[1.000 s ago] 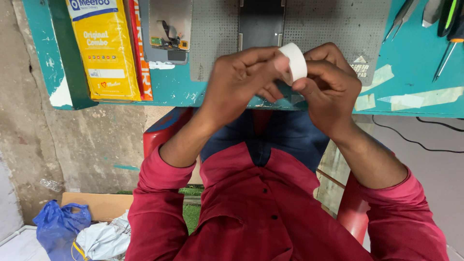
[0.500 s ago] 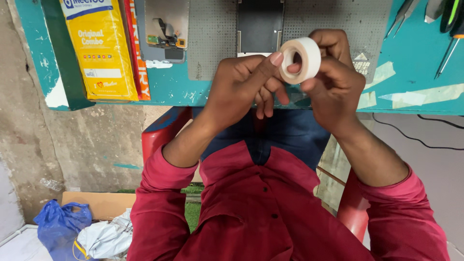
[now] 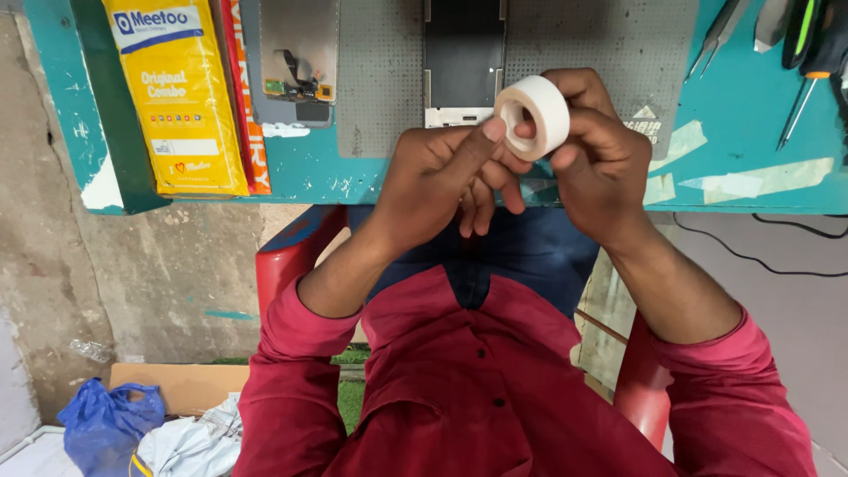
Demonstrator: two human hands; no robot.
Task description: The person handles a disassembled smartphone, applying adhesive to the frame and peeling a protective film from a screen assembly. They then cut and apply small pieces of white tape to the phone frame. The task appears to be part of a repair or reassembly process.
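Note:
A white roll of tape is held up in front of the teal table edge. My right hand grips it, with a finger through its core. My left hand touches the roll's rim with its thumb and forefinger. Behind the hands, on a grey perforated mat, lies a dark phone with its lower part pale. Both arms wear red sleeves.
A yellow box and a red one stand at the left of the teal table. A phone part with a flex cable lies beside them. Tweezers and screwdrivers sit at the right. A red chair, blue bag and cardboard are below.
The tape roll has turned so its open core faces the camera and has shifted slightly up. My left thumb now rests on its rim.

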